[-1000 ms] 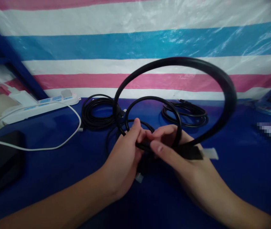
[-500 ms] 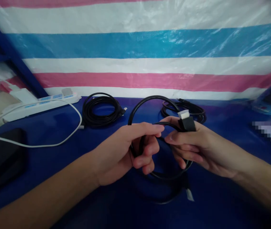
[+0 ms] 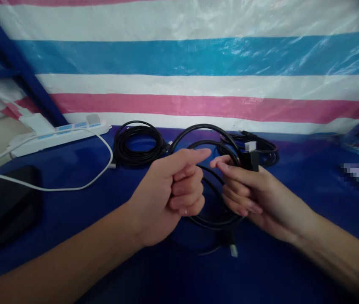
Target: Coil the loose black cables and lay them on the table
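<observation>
Clenching my left hand (image 3: 173,185) around black cable (image 3: 203,126), tighter than moments ago; right hand (image 3: 249,185) grips near connector (image 3: 250,161); wide arc now drawn in, cable more compact.

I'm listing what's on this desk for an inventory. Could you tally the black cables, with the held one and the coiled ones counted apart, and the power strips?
Black cable held in the right hand: 1
Black coils on the blue table: 2 (left coil, right coil)
White power strip: 1
Total: 4
</observation>
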The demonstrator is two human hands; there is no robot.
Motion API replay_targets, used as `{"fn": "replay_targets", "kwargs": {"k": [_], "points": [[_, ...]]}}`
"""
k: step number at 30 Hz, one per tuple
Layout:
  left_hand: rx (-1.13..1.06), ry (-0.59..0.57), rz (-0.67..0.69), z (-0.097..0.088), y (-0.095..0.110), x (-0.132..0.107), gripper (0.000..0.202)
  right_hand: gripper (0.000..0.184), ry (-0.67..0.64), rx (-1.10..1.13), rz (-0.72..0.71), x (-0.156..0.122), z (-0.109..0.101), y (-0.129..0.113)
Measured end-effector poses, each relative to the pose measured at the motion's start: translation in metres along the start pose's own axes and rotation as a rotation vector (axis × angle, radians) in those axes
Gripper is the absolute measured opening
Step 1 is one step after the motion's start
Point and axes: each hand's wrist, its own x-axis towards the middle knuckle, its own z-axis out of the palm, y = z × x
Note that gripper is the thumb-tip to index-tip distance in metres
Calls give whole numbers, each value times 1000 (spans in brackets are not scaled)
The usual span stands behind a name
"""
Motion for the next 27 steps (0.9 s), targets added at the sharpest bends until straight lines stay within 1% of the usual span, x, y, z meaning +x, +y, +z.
{"fn": "replay_targets", "kwargs": {"k": [3, 5, 6, 8, 11, 13, 15, 17, 19, 20, 22, 24, 27], "points": [[93, -129, -169, 1, 2, -5, 35, 39, -10, -126, 79, -2, -7, -7], [146, -153, -236, 2, 2, -8, 35, 46, -36, -191, 111, -4, -9, -11], [162, -139, -244, 2, 2, -8, 38, 46, -36, -208, 107, -5, -10, -12], [175, -61, -198, 3, 0, -6, 42, 41, -11, -224, 71, -5, -8, -12], [188, 115, -35, 3, -5, 0, 46, 32, 40, -206, 13, -4, -3, -6], [202, 212, 60, 3, -8, 4, 48, 29, 35, -154, 5, -2, 0, -2], [205, 282, 135, 3, -9, 7, 49, 28, 13, -93, 20, 0, 3, 2], [212, 313, 179, 0, -10, 9, 48, 29, 7, -65, 36, 1, 4, 3], [235, 271, 163, -3, -9, 11, 48, 30, 25, -89, 35, 1, 2, 2], [251, 216, 132, -5, -7, 10, 48, 31, 40, -117, 35, 1, 1, 1], [289, 73, 37, -9, -3, 8, 45, 34, 62, -205, 27, -1, -2, -3], [321, -46, -78, -10, 2, 5, 40, 36, 57, -319, -17, -4, -4, -7], [344, -131, -235, -9, 9, -2, 40, 36, 31, -491, -94, -9, -5, -10]]}}
